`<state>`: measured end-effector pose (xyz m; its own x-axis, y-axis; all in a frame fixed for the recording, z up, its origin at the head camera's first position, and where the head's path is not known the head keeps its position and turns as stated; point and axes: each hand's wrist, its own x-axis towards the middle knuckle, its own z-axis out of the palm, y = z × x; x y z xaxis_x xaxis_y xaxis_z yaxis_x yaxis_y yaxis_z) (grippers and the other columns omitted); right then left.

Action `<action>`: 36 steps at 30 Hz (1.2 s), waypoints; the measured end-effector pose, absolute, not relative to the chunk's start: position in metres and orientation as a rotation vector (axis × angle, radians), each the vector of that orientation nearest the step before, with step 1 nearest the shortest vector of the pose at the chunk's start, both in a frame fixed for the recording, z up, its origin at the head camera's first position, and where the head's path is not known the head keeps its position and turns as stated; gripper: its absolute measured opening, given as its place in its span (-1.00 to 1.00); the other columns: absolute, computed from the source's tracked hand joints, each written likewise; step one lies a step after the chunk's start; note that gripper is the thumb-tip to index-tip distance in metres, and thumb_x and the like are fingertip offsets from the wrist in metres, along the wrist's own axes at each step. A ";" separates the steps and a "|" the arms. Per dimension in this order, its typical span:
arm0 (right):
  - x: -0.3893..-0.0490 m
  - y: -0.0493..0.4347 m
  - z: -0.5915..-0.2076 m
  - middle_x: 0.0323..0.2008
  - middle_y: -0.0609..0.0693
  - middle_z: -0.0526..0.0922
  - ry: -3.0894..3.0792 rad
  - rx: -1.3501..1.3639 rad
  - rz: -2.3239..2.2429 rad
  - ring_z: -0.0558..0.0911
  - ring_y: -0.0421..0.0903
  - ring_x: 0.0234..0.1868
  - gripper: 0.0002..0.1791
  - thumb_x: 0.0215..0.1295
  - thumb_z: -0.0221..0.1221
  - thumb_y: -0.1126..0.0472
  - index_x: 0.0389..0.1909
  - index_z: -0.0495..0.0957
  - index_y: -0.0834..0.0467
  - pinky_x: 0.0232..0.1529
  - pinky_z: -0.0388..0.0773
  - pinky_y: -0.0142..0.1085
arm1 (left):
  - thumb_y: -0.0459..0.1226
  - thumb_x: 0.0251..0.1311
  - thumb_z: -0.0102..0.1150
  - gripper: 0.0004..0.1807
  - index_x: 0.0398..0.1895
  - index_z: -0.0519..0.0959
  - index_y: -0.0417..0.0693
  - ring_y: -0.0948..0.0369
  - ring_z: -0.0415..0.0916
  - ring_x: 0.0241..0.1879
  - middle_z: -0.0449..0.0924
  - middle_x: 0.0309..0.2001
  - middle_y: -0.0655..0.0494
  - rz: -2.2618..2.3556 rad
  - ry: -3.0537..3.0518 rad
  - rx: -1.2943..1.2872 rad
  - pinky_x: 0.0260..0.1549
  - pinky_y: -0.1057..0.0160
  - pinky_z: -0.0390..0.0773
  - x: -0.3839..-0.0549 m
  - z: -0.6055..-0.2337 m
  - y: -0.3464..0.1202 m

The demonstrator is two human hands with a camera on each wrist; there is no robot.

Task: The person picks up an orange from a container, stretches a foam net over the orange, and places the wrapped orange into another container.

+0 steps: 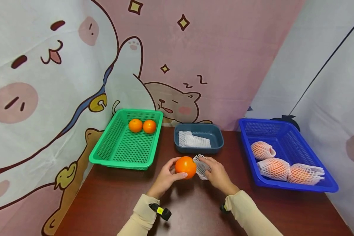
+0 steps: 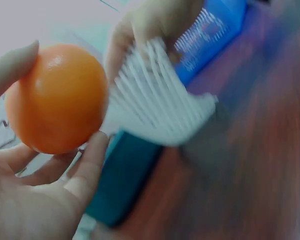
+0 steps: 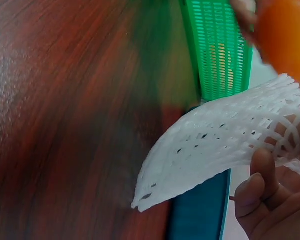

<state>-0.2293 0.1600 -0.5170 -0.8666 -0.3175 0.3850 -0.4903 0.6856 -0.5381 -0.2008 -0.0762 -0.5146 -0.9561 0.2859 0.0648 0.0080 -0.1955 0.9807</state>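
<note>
Between the thumb and fingers of my left hand [image 1: 167, 174] is a bare orange [image 1: 186, 167], held above the table. Just to its right, my right hand [image 1: 216, 172] holds a white foam net sleeve [image 1: 201, 167]. In the right wrist view the foam net sleeve [image 3: 215, 140] hangs from the right fingers, its upper end spread around some of them. The left wrist view has the orange [image 2: 57, 99] gripped at its side and below, with the sleeve [image 2: 160, 100] close by. Orange and sleeve are near each other; whether they touch I cannot tell.
At the left, a green basket [image 1: 122, 164] contains two bare oranges [image 1: 142, 126]. Behind the hands stands a dark teal tray [image 1: 199, 150] with flat foam sleeves [image 1: 193, 140]. A blue basket [image 1: 298, 186] on the right contains 3 sleeved oranges [image 1: 273, 168]. A printed cloth hangs behind.
</note>
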 end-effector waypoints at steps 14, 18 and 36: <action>-0.230 0.145 -0.521 -0.01 0.00 0.63 -2.560 0.702 0.939 0.62 -0.04 -0.04 -0.45 -0.13 0.42 0.49 0.00 0.63 0.19 0.04 0.52 -0.05 | -0.30 0.03 0.42 -0.18 0.38 0.26 -0.20 0.04 0.50 -0.04 0.50 0.14 -0.09 2.234 2.057 0.373 0.00 0.10 0.51 -0.200 -0.508 -0.051; -0.231 0.146 -0.518 0.01 0.00 0.63 -2.526 0.716 1.043 0.61 -0.03 0.01 -0.43 -0.06 0.38 0.51 0.08 0.61 0.18 0.07 0.51 -0.04 | -0.16 -0.07 0.49 -0.18 0.31 0.36 -0.15 0.08 0.45 -0.09 0.54 0.04 -0.02 2.123 2.264 0.292 -0.06 0.06 0.47 -0.198 -0.512 -0.052; -0.225 0.140 -0.514 -0.05 -0.01 0.69 -2.412 0.503 1.300 0.65 -0.11 -0.11 -0.55 0.25 0.27 0.35 0.17 0.57 0.02 -0.04 0.58 -0.09 | -0.45 -0.07 0.44 -0.02 0.40 0.06 -0.10 -0.04 0.50 0.02 0.38 0.18 -0.18 2.411 1.765 0.295 0.01 0.11 0.52 -0.198 -0.526 -0.052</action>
